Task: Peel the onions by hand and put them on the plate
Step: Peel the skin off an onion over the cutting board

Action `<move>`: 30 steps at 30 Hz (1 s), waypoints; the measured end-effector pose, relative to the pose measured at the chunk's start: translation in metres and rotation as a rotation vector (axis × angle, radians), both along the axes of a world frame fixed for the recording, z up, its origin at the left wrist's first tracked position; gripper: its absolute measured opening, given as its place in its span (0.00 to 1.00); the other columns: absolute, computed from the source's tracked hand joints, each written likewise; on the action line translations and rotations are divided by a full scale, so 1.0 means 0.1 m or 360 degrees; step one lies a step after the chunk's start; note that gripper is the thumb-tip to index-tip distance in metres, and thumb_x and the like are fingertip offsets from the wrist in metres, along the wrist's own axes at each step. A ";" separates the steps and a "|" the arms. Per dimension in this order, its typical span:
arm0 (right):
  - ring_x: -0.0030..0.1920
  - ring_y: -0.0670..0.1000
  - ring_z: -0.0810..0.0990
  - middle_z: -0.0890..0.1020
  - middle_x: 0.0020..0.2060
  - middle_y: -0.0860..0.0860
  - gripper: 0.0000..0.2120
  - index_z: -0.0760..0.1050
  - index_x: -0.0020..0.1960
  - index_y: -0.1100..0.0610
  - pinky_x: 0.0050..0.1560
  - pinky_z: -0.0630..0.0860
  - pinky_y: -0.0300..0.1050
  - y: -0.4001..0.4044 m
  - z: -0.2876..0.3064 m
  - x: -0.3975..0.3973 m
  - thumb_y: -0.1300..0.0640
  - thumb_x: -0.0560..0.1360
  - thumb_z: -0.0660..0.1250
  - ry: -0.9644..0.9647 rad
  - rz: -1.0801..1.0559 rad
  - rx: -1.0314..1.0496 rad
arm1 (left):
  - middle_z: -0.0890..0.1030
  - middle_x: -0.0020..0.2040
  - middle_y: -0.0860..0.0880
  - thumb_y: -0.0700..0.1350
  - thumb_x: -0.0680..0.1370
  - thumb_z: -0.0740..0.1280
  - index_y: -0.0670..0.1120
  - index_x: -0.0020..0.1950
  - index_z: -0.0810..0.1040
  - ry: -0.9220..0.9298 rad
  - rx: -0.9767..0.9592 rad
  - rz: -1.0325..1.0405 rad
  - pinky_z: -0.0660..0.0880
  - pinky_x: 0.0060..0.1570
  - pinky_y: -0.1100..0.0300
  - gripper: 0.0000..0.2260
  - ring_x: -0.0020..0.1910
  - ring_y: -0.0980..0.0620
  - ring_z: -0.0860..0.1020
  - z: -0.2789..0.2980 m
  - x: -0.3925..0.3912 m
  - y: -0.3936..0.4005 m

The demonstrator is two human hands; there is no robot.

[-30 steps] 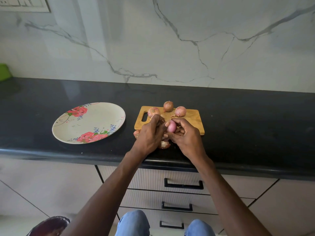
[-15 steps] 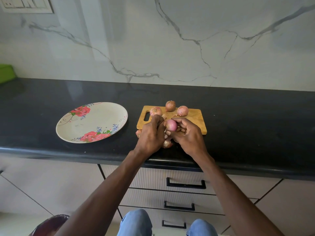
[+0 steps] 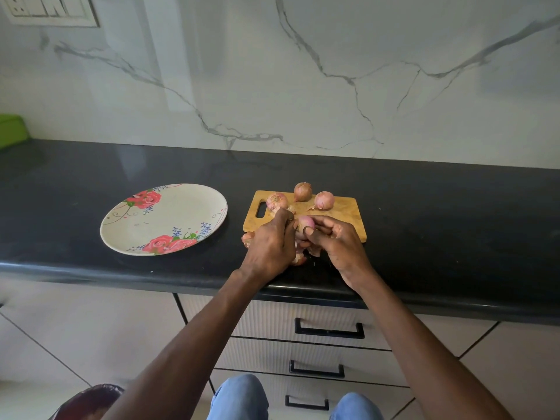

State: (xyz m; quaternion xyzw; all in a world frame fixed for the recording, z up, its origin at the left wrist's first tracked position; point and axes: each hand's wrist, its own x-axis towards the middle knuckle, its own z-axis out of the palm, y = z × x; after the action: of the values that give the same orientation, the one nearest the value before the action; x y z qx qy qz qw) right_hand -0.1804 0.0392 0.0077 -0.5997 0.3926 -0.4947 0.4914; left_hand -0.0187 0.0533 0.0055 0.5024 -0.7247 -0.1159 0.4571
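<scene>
Peeling step: small pink half-peeled onion held above the light wooden chopping board, right hand grip curled round it, left hand pinching skin; next, strip clean, carry to floral white plate.

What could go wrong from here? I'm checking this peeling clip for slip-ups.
The small pink onion, gripped between left hand and right hand above the black counter's front edge, might slip and drop to the floor. Round onions on the wooden cutting board could roll if bumped. Loose peels near the edge may fall.
</scene>
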 end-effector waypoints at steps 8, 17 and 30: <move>0.51 0.56 0.86 0.87 0.47 0.55 0.08 0.83 0.57 0.54 0.56 0.82 0.57 0.00 -0.01 0.01 0.61 0.80 0.69 0.0035 -0.0098 0.0009 | 0.81 0.42 0.42 0.45 0.85 0.58 0.39 0.60 0.72 -0.0062 0.0081 -0.0125 0.77 0.37 0.44 0.10 0.38 0.45 0.80 0.00 0.04 0.00; 0.50 0.50 0.86 0.87 0.47 0.51 0.07 0.82 0.52 0.47 0.54 0.83 0.53 -0.01 -0.07 0.05 0.58 0.80 0.69 0.0154 -0.0286 -0.0074 | 0.82 0.44 0.43 0.43 0.85 0.59 0.39 0.61 0.73 -0.0059 0.0198 -0.0188 0.77 0.42 0.45 0.10 0.41 0.49 0.80 0.04 0.04 0.01; 0.55 0.55 0.86 0.87 0.53 0.55 0.16 0.79 0.66 0.59 0.58 0.81 0.56 -0.06 -0.09 -0.02 0.59 0.79 0.70 -0.0237 -0.0240 0.0144 | 0.78 0.56 0.44 0.35 0.82 0.63 0.40 0.67 0.79 -0.0087 -0.0104 0.0152 0.76 0.48 0.58 0.15 0.51 0.48 0.77 -0.06 0.04 -0.09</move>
State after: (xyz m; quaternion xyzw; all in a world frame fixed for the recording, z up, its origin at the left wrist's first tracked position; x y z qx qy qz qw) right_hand -0.1827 0.0329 -0.0012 -0.5073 0.4209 -0.5552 0.5072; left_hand -0.0150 0.0440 -0.0007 0.5242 -0.7156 -0.0565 0.4583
